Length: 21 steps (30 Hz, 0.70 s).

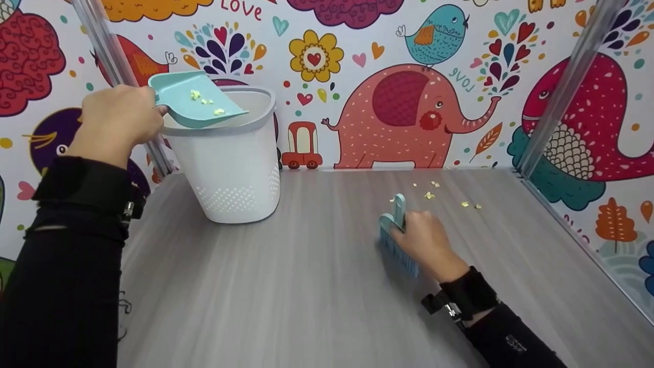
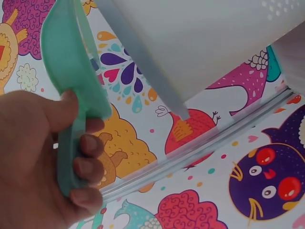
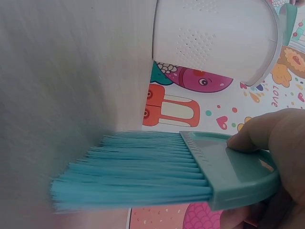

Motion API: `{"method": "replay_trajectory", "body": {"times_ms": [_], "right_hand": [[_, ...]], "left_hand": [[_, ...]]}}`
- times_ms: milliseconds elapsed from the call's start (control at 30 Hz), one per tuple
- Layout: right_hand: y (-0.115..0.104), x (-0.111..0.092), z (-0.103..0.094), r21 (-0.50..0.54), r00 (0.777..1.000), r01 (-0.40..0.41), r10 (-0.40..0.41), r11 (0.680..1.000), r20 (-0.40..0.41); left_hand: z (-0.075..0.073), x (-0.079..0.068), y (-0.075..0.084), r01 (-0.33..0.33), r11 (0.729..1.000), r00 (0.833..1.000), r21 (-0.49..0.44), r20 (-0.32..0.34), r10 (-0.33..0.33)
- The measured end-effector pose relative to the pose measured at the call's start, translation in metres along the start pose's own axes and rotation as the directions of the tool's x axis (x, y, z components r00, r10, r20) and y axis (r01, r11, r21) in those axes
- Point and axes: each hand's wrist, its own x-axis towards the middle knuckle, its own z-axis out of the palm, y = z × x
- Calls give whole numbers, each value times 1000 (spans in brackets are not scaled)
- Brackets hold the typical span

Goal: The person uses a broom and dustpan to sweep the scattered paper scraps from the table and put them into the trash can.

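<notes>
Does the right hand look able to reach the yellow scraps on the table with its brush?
Likely yes: the right hand grips the brush close to the yellow scraps, and nothing visible blocks the way.

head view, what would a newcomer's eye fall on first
The coral elephant on the patterned far wall would probably catch the eye first. Next comes the pale blue dustpan with yellow bits, held by the left hand above the white bin. Further right, the right hand grips a matching brush.
</notes>
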Motion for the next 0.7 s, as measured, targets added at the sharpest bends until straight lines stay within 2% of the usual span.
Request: {"method": "replay_trajectory", "body": {"times_ms": [167,433,533,700], "right_hand": [[1,0,-1,7,1000,13,-13,1000,-12],[-1,0,-2,13,1000,-3,2,1000,9],[-1,0,-1,12,1000,-3,3,1000,14],[-1,0,-2,15,1000,-6,6,1000,12]], "left_hand": [[1,5,2,26,999,999,45,-36,-25],[2,10,2,28,992,994,126,-112,-13],[1,10,1,32,977,985,210,-171,5],[-1,9,2,36,949,961,312,-273,53]]}}
